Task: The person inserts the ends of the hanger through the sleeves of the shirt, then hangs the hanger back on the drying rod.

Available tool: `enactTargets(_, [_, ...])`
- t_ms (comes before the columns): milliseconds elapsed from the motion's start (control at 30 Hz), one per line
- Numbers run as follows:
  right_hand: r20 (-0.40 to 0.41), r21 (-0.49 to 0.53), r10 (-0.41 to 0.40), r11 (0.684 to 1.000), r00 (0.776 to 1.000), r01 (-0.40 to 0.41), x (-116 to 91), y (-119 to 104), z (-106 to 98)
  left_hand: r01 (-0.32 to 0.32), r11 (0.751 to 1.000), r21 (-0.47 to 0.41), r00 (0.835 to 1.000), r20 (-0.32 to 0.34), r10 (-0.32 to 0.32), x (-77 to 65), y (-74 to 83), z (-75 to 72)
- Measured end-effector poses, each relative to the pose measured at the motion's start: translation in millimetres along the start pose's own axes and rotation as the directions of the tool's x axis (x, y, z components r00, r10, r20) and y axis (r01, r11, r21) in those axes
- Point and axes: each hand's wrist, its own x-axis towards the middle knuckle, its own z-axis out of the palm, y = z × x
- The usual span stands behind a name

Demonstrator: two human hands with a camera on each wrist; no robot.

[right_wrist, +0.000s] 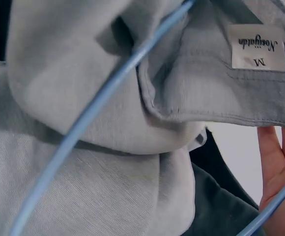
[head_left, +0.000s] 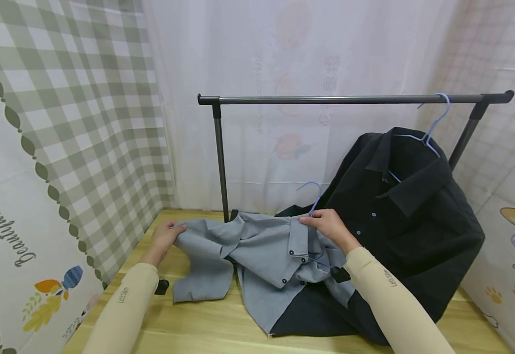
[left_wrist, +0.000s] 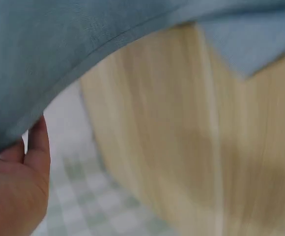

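Note:
A grey button shirt [head_left: 257,248] is stretched sideways above the wooden table, its lower part draped down. My left hand [head_left: 163,241] pinches the shirt's left end by the edge of the cloth; in the left wrist view the fingers [left_wrist: 37,147] curl up behind that edge. At the collar, my right hand [head_left: 331,228] grips the cloth beside the hook of a blue hanger [head_left: 317,194]. The hanger's arms [right_wrist: 98,105] cross in front of the shirt in the right wrist view, where a size label [right_wrist: 258,46] shows inside the collar.
A black shirt [head_left: 399,216] hangs on another blue hanger [head_left: 434,123] from the right end of a dark metal rail [head_left: 319,100]. Its lower part spreads over the wooden table [head_left: 195,329] behind the grey shirt. Printed curtains surround the table.

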Motion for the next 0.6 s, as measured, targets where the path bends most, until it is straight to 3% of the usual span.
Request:
enactTargets(133, [0.013,-0.04,0.031,0.999,0.999,-0.03,0.9,3.2,9.4,-0.013,0.99,0.142,0.999,-0.041,0.019,-1.4,-1.5,-22.8])
enactTargets(267, [0.016,-0.066,0.05,0.997,0.999,-0.049,2.3,8.8,20.9,-0.007,0.974,0.225,0.996,-0.081,0.026,-4.6,-5.1,-34.3])
enactTargets(400, [-0.002,-0.061,0.054,0.997,0.999,-0.054,4.7,15.9,32.1,-0.038,0.96,0.277,0.995,-0.083,0.064,-8.5,-7.9,-34.4])
enactTargets(600, [-0.002,-0.058,0.057,0.997,0.998,-0.057,2.7,16.6,39.0,-0.126,0.919,0.373,0.989,-0.024,0.146,-17.4,-15.3,-28.7])
